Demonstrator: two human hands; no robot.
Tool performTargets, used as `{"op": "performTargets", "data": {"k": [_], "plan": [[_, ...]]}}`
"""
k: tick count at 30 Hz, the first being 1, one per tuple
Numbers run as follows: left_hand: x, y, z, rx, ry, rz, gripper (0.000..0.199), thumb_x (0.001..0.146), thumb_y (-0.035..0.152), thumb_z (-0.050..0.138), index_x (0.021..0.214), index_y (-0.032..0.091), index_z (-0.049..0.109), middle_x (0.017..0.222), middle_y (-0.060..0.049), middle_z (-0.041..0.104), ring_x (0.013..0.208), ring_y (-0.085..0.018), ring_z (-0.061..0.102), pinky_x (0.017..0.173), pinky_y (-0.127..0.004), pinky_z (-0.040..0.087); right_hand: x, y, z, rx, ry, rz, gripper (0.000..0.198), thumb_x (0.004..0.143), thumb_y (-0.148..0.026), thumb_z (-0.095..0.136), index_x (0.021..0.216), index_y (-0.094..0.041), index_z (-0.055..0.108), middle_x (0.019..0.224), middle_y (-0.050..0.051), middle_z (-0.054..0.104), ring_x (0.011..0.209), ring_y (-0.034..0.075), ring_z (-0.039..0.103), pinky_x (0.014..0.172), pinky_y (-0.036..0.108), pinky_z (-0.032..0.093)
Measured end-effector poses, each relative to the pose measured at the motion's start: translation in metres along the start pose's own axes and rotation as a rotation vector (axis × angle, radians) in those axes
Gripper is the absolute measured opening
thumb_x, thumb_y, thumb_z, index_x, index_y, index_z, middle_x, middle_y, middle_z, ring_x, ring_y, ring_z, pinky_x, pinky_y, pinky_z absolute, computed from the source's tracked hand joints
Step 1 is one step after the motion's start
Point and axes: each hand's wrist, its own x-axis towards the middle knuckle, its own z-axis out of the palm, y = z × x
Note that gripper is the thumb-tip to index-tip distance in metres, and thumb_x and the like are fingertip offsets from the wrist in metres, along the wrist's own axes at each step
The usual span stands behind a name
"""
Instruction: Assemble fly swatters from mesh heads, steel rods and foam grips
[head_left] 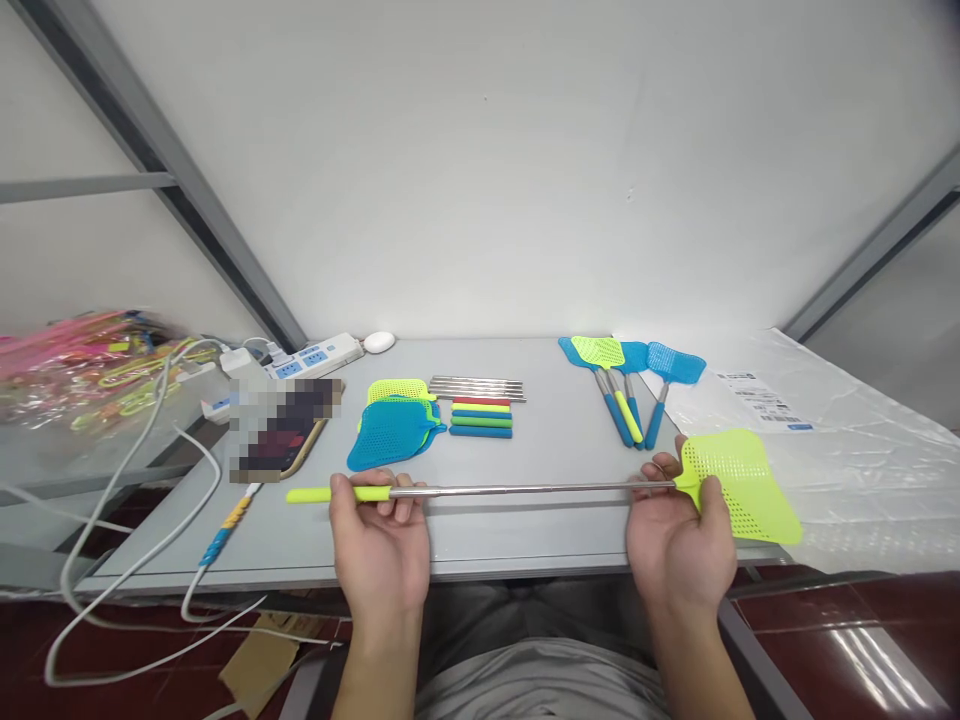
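A yellow-green fly swatter (pixel 517 489) with an extended metal telescopic rod lies level across both hands, above the table's front part. My left hand (pixel 382 545) is closed around its yellow-green handle, thumb on top. My right hand (pixel 679 545) grips the other end, where the rod meets the perforated head, with the thumb on the head. Beyond my left hand lie stacked blue and yellow-green swatter heads (pixel 397 430), a row of metal rods (pixel 478 388) and several coloured handles (pixel 481 420). Assembled swatters (pixel 619 400) with blue and yellow-green heads lie beyond my right hand.
A power strip (pixel 315 358), a phone (pixel 289 430) and white cables (pixel 161 400) occupy the left side. Plastic-bagged colourful items (pixel 90 370) sit at far left. White bubble packaging (pixel 847 470) covers the right side. A white wall (pixel 525 180) stands behind the grey table (pixel 525 545).
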Motion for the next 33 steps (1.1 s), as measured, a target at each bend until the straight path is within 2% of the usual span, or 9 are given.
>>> {"op": "performTargets", "data": {"k": [3,5,10,14,18,24,28,31,33], "plan": [[-0.013,-0.012,0.006,0.036,-0.015,0.004,0.033,0.090,0.045,0.056,0.072,0.017,0.056,0.059,0.006,0.036,0.050,-0.007,0.035,0.054,-0.022,0.041,-0.007,0.006,0.004,-0.040,0.010,-0.031,0.033,0.094,-0.035,0.047,0.116,-0.020,0.065,0.101,0.004,0.062,0.084,0.012,0.058,0.070,0.024,0.047],[-0.029,-0.025,0.013,0.077,-0.059,-0.065,0.033,0.090,0.047,0.058,0.075,0.017,0.059,0.060,0.005,0.038,0.050,-0.007,0.037,0.054,-0.022,0.041,-0.016,0.014,0.010,-0.074,-0.019,-0.025,0.032,0.095,-0.035,0.046,0.117,-0.021,0.065,0.106,0.004,0.063,0.087,0.012,0.059,0.071,0.024,0.047],[-0.070,-0.053,0.028,0.132,-0.162,-0.195,0.034,0.094,0.049,0.051,0.083,0.018,0.062,0.067,0.004,0.041,0.055,-0.007,0.043,0.061,-0.025,0.043,-0.049,0.036,0.026,-0.097,-0.121,0.085,0.036,0.098,-0.041,0.043,0.123,-0.025,0.062,0.114,0.004,0.063,0.094,0.014,0.058,0.079,0.027,0.046],[-0.078,-0.057,0.034,0.137,-0.236,-0.239,0.034,0.094,0.048,0.050,0.081,0.018,0.061,0.070,0.004,0.042,0.056,-0.007,0.045,0.062,-0.025,0.043,-0.065,0.043,0.031,-0.076,-0.195,0.206,0.040,0.099,-0.046,0.037,0.130,-0.029,0.056,0.121,0.005,0.062,0.093,0.016,0.058,0.073,0.030,0.049],[-0.074,-0.055,0.035,0.133,-0.261,-0.242,0.034,0.094,0.048,0.050,0.083,0.018,0.062,0.070,0.003,0.041,0.058,-0.008,0.046,0.064,-0.026,0.044,-0.070,0.043,0.031,-0.064,-0.229,0.225,0.040,0.099,-0.047,0.036,0.131,-0.030,0.054,0.125,0.006,0.060,0.089,0.017,0.057,0.063,0.029,0.050],[-0.070,-0.054,0.032,0.155,-0.238,-0.266,0.034,0.090,0.051,0.055,0.082,0.018,0.063,0.070,0.002,0.044,0.060,-0.010,0.047,0.065,-0.027,0.045,-0.064,0.045,0.031,-0.089,-0.280,0.238,0.043,0.099,-0.050,0.033,0.132,-0.031,0.052,0.125,0.007,0.060,0.087,0.017,0.058,0.066,0.032,0.051],[-0.064,-0.042,0.032,0.333,-0.311,-0.340,0.035,0.084,0.049,0.064,0.099,0.018,0.066,0.069,0.000,0.054,0.060,-0.012,0.051,0.063,-0.026,0.044,-0.045,0.035,0.028,-0.185,-0.290,0.229,0.041,0.095,-0.047,0.045,0.128,-0.024,0.057,0.115,0.008,0.064,0.084,0.016,0.058,0.073,0.032,0.049],[-0.059,-0.030,0.030,0.548,-0.355,-0.269,0.045,0.078,0.045,0.071,0.116,0.023,0.060,0.071,0.000,0.062,0.056,-0.014,0.053,0.064,-0.027,0.044,-0.025,0.018,0.023,-0.216,-0.209,0.127,0.037,0.092,-0.042,0.055,0.121,-0.020,0.062,0.096,0.005,0.065,0.084,0.016,0.057,0.074,0.029,0.048],[-0.057,-0.028,0.028,0.702,-0.367,-0.178,0.038,0.075,0.047,0.073,0.104,0.025,0.064,0.065,0.001,0.062,0.057,-0.016,0.055,0.064,-0.028,0.044,-0.014,0.004,0.019,-0.215,-0.149,0.039,0.034,0.091,-0.040,0.057,0.118,-0.020,0.063,0.087,0.002,0.062,0.083,0.016,0.056,0.073,0.028,0.048]]}}
